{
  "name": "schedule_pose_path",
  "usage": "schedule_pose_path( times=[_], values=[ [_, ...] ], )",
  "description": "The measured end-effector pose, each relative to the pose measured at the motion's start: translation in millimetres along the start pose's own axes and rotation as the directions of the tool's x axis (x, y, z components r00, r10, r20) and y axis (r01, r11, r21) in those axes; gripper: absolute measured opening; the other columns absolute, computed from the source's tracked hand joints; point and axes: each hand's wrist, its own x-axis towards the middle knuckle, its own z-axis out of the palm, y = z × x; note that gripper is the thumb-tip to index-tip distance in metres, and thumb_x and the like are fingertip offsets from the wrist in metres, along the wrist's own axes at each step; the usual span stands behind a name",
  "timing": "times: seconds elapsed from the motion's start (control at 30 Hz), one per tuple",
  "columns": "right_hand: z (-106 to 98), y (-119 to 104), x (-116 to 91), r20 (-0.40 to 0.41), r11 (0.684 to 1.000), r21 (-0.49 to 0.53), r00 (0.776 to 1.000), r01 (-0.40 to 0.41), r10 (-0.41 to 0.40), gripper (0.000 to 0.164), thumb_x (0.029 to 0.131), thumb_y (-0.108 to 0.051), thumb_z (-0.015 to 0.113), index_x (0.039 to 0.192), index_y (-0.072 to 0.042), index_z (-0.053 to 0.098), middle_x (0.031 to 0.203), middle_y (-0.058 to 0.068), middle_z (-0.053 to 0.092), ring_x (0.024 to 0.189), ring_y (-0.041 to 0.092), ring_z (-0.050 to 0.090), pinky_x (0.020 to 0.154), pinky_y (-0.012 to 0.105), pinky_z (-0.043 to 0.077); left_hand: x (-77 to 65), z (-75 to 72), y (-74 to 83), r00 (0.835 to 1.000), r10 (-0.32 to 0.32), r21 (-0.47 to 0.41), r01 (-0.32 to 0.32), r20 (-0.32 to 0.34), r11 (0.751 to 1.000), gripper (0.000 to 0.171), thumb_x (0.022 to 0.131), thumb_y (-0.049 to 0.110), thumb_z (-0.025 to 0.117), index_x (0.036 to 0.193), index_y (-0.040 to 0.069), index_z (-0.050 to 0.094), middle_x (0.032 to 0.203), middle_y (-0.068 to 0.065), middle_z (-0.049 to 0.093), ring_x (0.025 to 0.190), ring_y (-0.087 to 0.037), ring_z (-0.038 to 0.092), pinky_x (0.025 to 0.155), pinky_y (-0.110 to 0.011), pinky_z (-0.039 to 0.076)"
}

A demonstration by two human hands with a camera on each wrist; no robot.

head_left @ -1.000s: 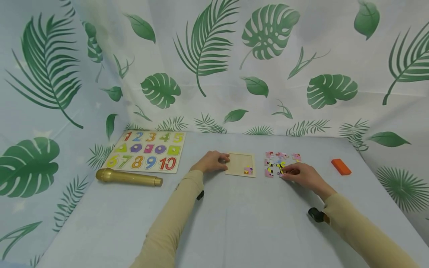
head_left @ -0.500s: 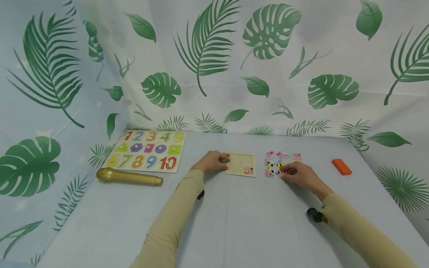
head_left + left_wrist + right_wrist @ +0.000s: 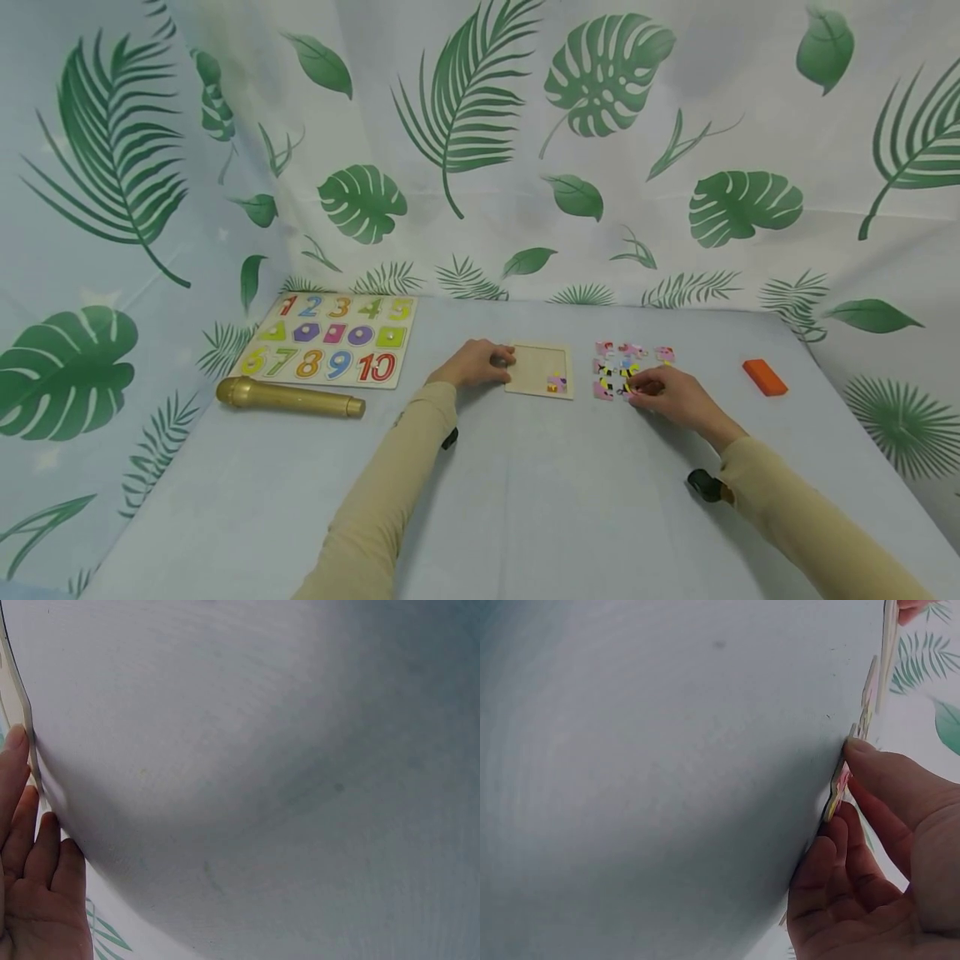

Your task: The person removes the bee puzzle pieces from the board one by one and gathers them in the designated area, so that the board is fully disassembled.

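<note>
My left hand (image 3: 474,363) holds the left edge of a shallow square wooden puzzle tray (image 3: 534,371) with thumb and fingers. One jigsaw piece (image 3: 556,383), pink with an orange patch, sits in the tray's lower right corner. To the right of the tray, loose jigsaw pieces (image 3: 603,389) lie in rough rows, pink, yellow and blue. Over their lower right part, my right hand (image 3: 675,396) pinches a puzzle piece (image 3: 840,782) between thumb and fingers at the table surface. That hand covers some of the pieces in the head view.
At the back left lies a wooden number-and-shape board (image 3: 330,337). A gold microphone (image 3: 292,397) lies along its front edge. An orange block (image 3: 765,377) rests on the right. The white tabletop (image 3: 555,500) meets a leaf-print cloth backdrop (image 3: 495,167).
The right hand has shifted very slightly left among the loose pieces. The left hand and the tray have stayed in place.
</note>
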Motion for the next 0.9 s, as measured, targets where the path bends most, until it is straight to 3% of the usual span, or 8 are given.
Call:
schedule_pose_path(
  times=[0.2,0.4,0.73,0.9],
  values=[
    [-0.9,-0.1,-0.7,0.013,1.000,0.007,1.000,-0.014,0.014,0.037,0.089,-0.026,0.073,0.116,-0.001,0.067,0.105,0.014,0.065,0.095,0.029,0.058,0.081,0.043,0.051,0.0,0.2,-0.1,1.000,-0.002,-0.001,0.002,-0.001,1.000,0.039,0.089,0.018,0.073,0.126,0.010,0.067,0.143,0.001,0.052,0.137,-0.021,0.042,0.115,-0.033,0.030],
    [-2.7,-7.6,4.7,0.013,0.999,0.029,0.999,-0.037,0.037,0.040,0.091,-0.031,0.070,0.120,-0.004,0.067,0.110,0.014,0.065,0.097,0.027,0.057,0.073,0.033,0.050,1.7,1.2,-1.3,1.000,-0.006,-0.004,0.006,-0.006,1.000,0.039,0.088,0.019,0.074,0.125,0.011,0.067,0.143,0.002,0.053,0.137,-0.021,0.042,0.115,-0.032,0.030],
    [20.2,-57.7,25.1,0.006,0.992,0.119,0.999,0.034,-0.035,0.036,0.093,-0.024,0.067,0.122,-0.002,0.065,0.113,0.014,0.065,0.094,0.026,0.058,0.069,0.029,0.051,1.5,2.4,-2.9,1.000,0.006,0.000,-0.006,-0.019,1.000,0.038,0.087,0.018,0.074,0.124,0.009,0.068,0.142,0.001,0.054,0.136,-0.021,0.043,0.114,-0.033,0.031],
    [36.9,-83.4,35.3,0.063,0.990,0.137,0.998,-0.026,0.017,0.039,0.093,-0.027,0.066,0.126,-0.005,0.064,0.122,0.014,0.062,0.104,0.028,0.057,0.078,0.033,0.052,1.9,2.4,-2.1,1.000,0.013,0.008,-0.013,-0.023,1.000,0.038,0.087,0.017,0.074,0.124,0.009,0.068,0.142,0.001,0.054,0.136,-0.021,0.044,0.114,-0.033,0.031]
  ],
)
